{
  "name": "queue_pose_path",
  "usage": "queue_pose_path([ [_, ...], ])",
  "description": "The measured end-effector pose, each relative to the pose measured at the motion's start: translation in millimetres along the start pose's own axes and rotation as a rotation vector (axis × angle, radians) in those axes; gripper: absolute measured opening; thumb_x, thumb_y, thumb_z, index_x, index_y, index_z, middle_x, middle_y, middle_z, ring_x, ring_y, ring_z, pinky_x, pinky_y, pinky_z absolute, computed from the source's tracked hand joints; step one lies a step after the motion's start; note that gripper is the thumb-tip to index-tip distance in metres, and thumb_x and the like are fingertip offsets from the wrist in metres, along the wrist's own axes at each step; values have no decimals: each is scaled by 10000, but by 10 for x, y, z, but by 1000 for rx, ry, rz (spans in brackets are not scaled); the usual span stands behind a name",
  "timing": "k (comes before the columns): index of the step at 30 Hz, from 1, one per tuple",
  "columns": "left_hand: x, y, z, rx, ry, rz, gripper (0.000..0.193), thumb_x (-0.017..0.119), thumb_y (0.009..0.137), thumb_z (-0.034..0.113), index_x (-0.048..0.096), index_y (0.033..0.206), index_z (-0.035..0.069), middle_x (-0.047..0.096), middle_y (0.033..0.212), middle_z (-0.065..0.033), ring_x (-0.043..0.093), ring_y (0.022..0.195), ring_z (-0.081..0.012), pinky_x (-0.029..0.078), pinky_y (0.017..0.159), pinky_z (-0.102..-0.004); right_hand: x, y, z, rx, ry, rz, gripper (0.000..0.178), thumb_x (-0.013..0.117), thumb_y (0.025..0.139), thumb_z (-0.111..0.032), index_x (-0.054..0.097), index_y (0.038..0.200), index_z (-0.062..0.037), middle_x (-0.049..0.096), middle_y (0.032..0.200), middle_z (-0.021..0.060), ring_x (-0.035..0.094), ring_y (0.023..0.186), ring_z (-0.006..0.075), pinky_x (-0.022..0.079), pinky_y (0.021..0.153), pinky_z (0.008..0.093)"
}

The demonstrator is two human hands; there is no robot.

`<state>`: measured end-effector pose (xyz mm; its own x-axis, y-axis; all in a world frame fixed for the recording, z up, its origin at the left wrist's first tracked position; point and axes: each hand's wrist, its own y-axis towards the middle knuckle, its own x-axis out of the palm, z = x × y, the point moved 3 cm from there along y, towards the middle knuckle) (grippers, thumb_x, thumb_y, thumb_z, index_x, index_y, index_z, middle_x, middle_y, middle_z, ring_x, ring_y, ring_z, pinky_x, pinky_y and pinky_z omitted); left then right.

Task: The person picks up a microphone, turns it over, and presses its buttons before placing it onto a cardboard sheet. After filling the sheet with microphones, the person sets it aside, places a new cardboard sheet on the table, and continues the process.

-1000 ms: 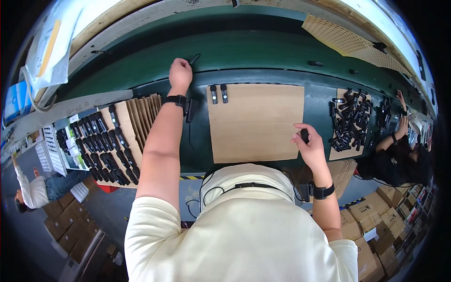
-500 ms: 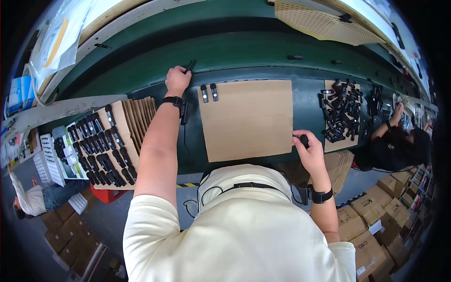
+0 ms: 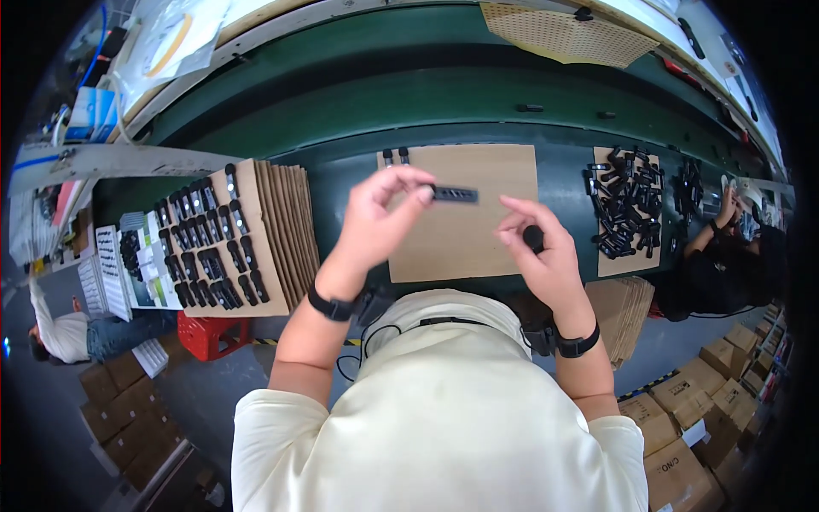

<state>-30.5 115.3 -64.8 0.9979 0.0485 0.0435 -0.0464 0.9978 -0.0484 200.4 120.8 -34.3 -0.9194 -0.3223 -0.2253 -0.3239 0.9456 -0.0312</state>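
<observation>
Above the cardboard sheet, my left hand pinches a small black clip-on microphone at one end, its slotted body pointing right. My right hand is raised at the sheet's right part, thumb and forefinger near each other. Against its palm sits a round-ended black microphone, mostly covered by the fingers. Two more microphones lie side by side at the sheet's far left corner, partly behind my left hand.
On the left, rows of microphones lie on stacked cardboard sheets. A heap of microphones covers another sheet at right. Beyond runs a green belt with a few black pieces. Below stand a red stool and cartons. Two people work nearby.
My left hand has come back from the belt's edge with a microphone, now over the sheet. My right hand has lifted off the sheet's right edge and moved slightly inward.
</observation>
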Motion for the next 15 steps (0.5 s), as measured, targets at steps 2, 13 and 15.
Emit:
queue_pose_path([
  [2,139,-269,308,75,-17,-32,198,690,846,42,657,1036,0,667,918,-45,612,836,-125,484,781,-266,93,-25,-265,-40,50,-46,256,697,832,9,646,1083,1,630,876,40,528,707,98,426,652,231],
  [13,346,-756,957,548,352,-120,342,799,674,28,659,986,20,656,878,-86,593,796,-250,458,823,-369,6,-362,-640,-466,28,-133,330,765,723,36,668,1036,6,603,809,57,455,599,111,376,560,236],
  [15,368,-786,973,567,359,-123,344,802,667,22,658,980,21,657,876,-85,591,791,-249,457,826,-374,-4,-399,-671,-499,17,-128,344,771,711,40,668,1037,6,601,798,56,445,584,113,369,546,241],
])
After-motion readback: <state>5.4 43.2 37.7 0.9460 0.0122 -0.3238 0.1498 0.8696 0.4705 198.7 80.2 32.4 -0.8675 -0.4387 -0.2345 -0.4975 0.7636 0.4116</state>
